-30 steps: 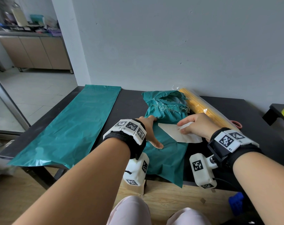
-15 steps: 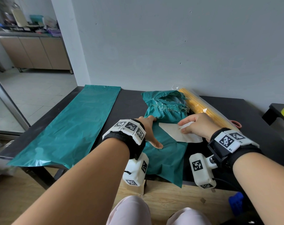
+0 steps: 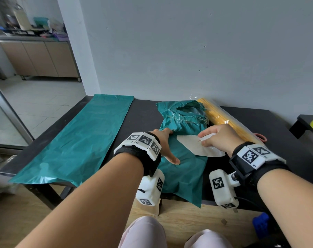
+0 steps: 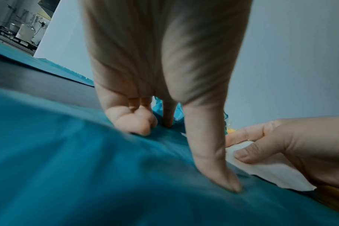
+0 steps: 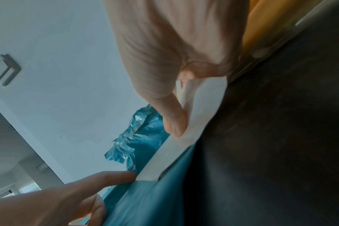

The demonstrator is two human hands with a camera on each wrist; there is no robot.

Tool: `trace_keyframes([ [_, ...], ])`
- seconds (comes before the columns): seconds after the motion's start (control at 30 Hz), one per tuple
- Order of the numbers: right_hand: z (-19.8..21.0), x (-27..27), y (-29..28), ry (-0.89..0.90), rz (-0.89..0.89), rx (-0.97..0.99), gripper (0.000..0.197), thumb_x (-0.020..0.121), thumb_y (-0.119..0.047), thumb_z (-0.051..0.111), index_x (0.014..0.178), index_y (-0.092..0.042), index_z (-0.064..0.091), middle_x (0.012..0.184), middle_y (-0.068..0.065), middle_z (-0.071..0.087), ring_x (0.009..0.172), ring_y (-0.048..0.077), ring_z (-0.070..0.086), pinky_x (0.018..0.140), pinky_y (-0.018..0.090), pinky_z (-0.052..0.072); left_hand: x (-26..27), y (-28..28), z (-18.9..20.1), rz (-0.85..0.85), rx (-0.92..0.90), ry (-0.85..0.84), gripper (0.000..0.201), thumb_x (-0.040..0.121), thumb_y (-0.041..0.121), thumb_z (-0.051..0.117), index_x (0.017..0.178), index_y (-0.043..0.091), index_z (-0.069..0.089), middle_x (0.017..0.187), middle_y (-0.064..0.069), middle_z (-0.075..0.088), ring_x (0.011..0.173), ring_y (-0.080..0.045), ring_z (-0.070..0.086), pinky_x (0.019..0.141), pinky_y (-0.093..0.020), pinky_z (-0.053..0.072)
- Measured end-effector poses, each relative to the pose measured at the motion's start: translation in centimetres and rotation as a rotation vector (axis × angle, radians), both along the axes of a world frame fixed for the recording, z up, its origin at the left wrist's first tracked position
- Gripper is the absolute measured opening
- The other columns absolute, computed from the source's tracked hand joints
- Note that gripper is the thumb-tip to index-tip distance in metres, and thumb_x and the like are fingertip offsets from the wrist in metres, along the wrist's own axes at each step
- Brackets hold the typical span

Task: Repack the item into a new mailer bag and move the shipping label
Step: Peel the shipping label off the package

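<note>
The old teal mailer bag, torn open at its far end, lies in the middle of the black table. My left hand presses flat on it with spread fingers and thumb. A white shipping label lies on the bag's right side. My right hand pinches its far edge between thumb and fingers, and part of the label is lifted off the bag. The new teal mailer bag lies flat to the left. The yellow item in clear wrap lies at the right.
A grey wall stands right behind the table. A small black side table with a yellow-green object is at the far right. An orange-pink loop lies by the yellow item. Wooden floor and a blue object lie below.
Hardly anything: my right hand has crept slightly up and to the right with the label's edge. The left hand has stayed pressed on the old bag.
</note>
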State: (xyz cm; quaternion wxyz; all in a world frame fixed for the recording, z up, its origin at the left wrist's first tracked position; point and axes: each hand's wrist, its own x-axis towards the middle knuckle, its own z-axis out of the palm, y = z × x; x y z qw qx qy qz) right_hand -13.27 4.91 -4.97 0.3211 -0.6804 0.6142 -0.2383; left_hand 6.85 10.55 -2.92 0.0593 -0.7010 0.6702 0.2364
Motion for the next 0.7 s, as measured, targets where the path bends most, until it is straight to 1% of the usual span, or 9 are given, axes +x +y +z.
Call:
trace_keyframes([
  [0.07, -0.01, -0.04, 0.01, 0.001, -0.003, 0.002, 0.026, 0.074, -0.003, 0.077, 0.092, -0.021, 0.076, 0.128, 0.005, 0.062, 0.120, 0.021, 0.053, 0.097, 0.029, 0.040, 0.02, 0.01, -0.06, 0.001, 0.002, -0.003, 0.114, 0.061, 0.058, 0.080, 0.150, 0.031, 0.015, 0.142, -0.005, 0.038, 0.107, -0.025, 0.063, 0.095, -0.044, 0.049],
  [0.13, -0.01, -0.05, 0.00, 0.002, -0.008, -0.001, 0.026, 0.074, -0.003, 0.077, 0.091, -0.022, 0.076, 0.128, 0.005, 0.062, 0.119, 0.021, 0.054, 0.098, 0.030, 0.041, 0.02, 0.00, -0.07, 0.002, 0.003, -0.005, 0.114, 0.061, 0.059, 0.080, 0.150, 0.031, 0.014, 0.143, -0.005, 0.038, 0.108, -0.025, 0.062, 0.095, -0.044, 0.049],
  [0.3, -0.01, -0.07, 0.04, 0.014, -0.019, -0.009, 0.025, 0.075, -0.004, 0.077, 0.092, -0.022, 0.076, 0.128, 0.004, 0.062, 0.118, 0.021, 0.054, 0.092, 0.027, 0.040, -0.01, -0.02, 0.01, 0.004, 0.007, -0.007, 0.114, 0.061, 0.058, 0.080, 0.150, 0.031, 0.014, 0.144, -0.004, 0.037, 0.109, -0.026, 0.062, 0.095, -0.045, 0.048],
  [0.47, -0.01, -0.18, 0.07, 0.020, -0.020, -0.011, 0.025, 0.075, -0.004, 0.077, 0.091, -0.022, 0.075, 0.128, 0.005, 0.062, 0.119, 0.021, 0.053, 0.094, 0.028, 0.040, -0.01, 0.04, -0.03, 0.004, 0.007, -0.012, 0.114, 0.061, 0.059, 0.080, 0.150, 0.031, 0.014, 0.143, -0.005, 0.038, 0.109, -0.026, 0.062, 0.096, -0.046, 0.048],
  [0.6, 0.05, -0.17, 0.11, 0.028, -0.020, -0.014, 0.024, 0.075, -0.004, 0.077, 0.093, -0.021, 0.075, 0.128, 0.005, 0.062, 0.118, 0.021, 0.054, 0.089, 0.026, 0.039, -0.02, 0.06, 0.04, 0.002, 0.007, -0.010, 0.113, 0.062, 0.059, 0.080, 0.150, 0.031, 0.014, 0.143, -0.004, 0.038, 0.108, -0.026, 0.062, 0.095, -0.045, 0.048],
  [0.7, 0.24, -0.04, 0.10, 0.066, -0.010, -0.039, 0.024, 0.075, -0.005, 0.077, 0.091, -0.022, 0.075, 0.126, 0.004, 0.063, 0.117, 0.020, 0.055, 0.091, 0.027, 0.040, 0.00, 0.04, 0.00, 0.005, 0.007, -0.010, 0.113, 0.062, 0.059, 0.080, 0.150, 0.030, 0.014, 0.143, -0.004, 0.038, 0.108, -0.026, 0.062, 0.096, -0.046, 0.048],
])
